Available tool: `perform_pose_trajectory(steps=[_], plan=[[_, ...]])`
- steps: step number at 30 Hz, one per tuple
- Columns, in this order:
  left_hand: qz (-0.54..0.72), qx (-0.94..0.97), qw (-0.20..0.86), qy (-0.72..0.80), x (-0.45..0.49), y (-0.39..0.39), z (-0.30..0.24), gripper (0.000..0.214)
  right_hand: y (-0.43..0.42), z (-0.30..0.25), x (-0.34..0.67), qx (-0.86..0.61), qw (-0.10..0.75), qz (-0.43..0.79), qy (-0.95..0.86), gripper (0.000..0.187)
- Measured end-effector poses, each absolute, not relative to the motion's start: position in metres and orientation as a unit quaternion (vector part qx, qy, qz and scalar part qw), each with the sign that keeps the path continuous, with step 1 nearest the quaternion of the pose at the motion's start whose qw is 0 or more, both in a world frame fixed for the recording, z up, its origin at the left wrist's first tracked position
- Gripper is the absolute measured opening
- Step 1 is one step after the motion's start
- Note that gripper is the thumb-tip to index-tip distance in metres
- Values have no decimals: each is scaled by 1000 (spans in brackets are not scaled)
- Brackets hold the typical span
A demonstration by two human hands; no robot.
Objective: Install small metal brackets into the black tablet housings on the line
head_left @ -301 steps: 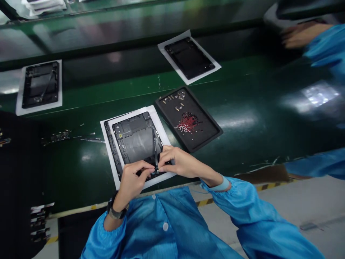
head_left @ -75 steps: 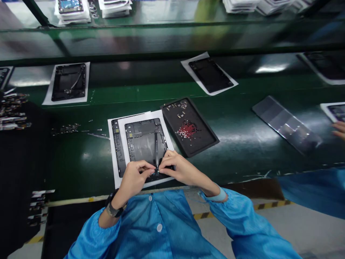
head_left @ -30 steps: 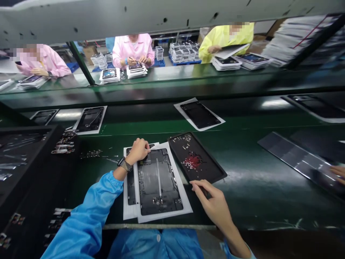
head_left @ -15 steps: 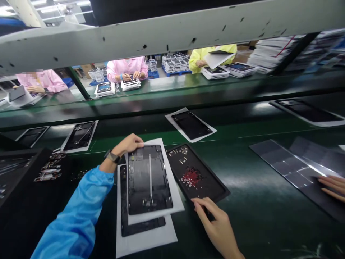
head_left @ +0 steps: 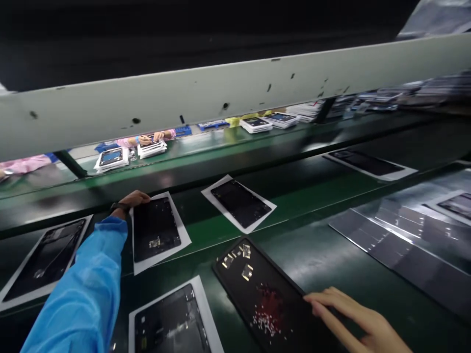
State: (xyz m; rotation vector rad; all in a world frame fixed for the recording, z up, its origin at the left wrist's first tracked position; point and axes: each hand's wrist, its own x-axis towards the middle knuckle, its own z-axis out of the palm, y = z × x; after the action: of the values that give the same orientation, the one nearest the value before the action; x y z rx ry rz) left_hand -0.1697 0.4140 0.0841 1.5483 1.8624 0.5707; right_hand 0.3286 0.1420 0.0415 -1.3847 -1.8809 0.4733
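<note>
My left hand (head_left: 135,198) reaches far out and grips the upper left corner of a black tablet housing (head_left: 152,223) on a white sheet, fingers closed, with the sheet lying over the green belt. Nearer to me lies another tablet housing (head_left: 167,318) on white paper, cut off by the lower frame edge. My right hand (head_left: 353,318) is at the right edge of a black tray (head_left: 235,284), thumb and forefinger pressed together; whatever they pinch is hidden. In the tray are small metal parts (head_left: 247,272), a heap of tiny red pieces (head_left: 270,299) and white bits (head_left: 267,321).
More housings on white sheets lie on the belt: one at left (head_left: 47,257), one mid-belt (head_left: 241,201), one far right (head_left: 368,162). Dark glossy sheets (head_left: 397,250) lie at right. A pale beam (head_left: 206,98) crosses overhead. Co-workers' hands (head_left: 152,137) work beyond the belt.
My left hand has moved forward with the upper housing and its sheet, from the pile to the belt, uncovering the housing below. The view has tilted and shifted right; my right hand stays beside the tray.
</note>
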Motion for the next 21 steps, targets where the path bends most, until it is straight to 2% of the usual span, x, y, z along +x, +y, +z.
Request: perform_pose_trajectory(steps=[5,9,13,16,21], plan=[[290,522,302,743,-172,420,70,13,174,44,340,-556,313,209,-741,34],[357,465,326,742,-126,403,58,5,207,49,349,-556,296,242,-738,31],[347,439,465,686,-36,365,39,14,259,40,342,-628,291,217,-689,25],[311,411,556,653,31,338,27,24,300,26,333,-706,251,168,-640,27],[298,350,598,657,90,329,22,35,358,10,318,-744,217,166,-610,40]])
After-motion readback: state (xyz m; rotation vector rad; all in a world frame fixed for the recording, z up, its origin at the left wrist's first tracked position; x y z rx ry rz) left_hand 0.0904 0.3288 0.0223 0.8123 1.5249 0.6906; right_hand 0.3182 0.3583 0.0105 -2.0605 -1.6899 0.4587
